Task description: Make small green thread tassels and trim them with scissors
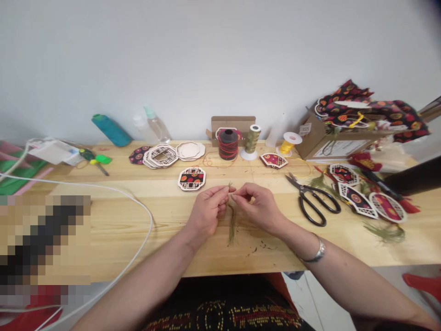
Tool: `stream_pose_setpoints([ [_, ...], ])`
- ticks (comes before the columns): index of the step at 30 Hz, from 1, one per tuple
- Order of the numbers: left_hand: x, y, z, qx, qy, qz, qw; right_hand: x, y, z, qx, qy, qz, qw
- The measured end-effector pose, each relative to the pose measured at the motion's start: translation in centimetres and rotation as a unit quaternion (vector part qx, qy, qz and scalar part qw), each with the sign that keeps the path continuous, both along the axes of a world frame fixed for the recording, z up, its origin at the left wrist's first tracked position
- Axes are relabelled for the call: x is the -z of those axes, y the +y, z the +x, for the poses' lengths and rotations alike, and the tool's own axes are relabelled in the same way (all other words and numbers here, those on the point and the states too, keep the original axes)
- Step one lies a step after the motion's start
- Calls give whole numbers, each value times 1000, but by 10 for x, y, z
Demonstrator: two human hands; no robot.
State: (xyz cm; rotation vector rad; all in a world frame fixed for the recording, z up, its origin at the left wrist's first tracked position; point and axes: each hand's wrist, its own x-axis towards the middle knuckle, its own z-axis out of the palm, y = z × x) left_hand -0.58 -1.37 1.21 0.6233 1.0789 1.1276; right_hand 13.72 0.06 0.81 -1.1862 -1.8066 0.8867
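Observation:
Over the middle of the table, a bundle of olive-green threads hangs down between my two hands, looking like a tassel. My left hand pinches its upper end, where a few strands stick up past the fingertips. Close beside it, my right hand is closed in a pinch at the same spot, thumb against fingers. What lies in that right pinch is too small to make out. An octagonal lattice-framed ornament with dark patterned fabric lies just beyond my left hand.
Black-handled scissors lie right of my hands. Spools of red cord, green thread and yellow thread stand at the back. Finished-looking ornaments and a cardboard box are right. A white cable crosses the left side.

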Motion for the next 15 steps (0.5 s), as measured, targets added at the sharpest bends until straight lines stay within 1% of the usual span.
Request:
stream_pose_setpoints([
  [9, 0, -1, 1, 17, -3, 4, 1000, 2, 1, -1, 3, 9, -7, 1000],
  [15, 0, 0, 2, 14, -6, 8, 1000, 2, 1, 0, 7, 4, -12, 1000],
])
